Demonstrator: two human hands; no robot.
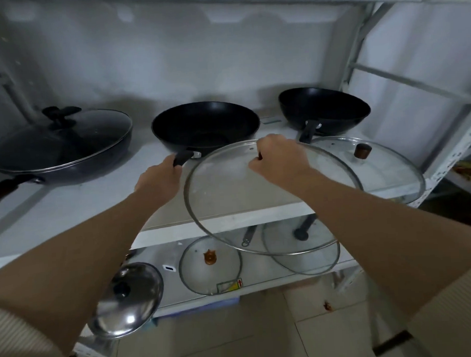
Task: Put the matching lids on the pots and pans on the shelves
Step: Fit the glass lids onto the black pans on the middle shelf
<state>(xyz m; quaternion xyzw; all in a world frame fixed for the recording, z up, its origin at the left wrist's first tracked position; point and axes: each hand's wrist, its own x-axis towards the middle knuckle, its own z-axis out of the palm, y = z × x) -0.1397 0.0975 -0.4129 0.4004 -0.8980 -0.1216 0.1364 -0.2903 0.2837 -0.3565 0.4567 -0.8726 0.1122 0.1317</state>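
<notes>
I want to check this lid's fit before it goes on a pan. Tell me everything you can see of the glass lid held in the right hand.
The glass lid is large, round and clear, with a thin metal rim and a small vent hole near its far edge. The right hand grips its knob, which is mostly hidden. It is held off the shelf, tilted, with its near edge reaching out past the shelf front. It hangs just in front of the middle wok and overlaps the view of another glass lid to the right. The lower shelf shows through it.
</notes>
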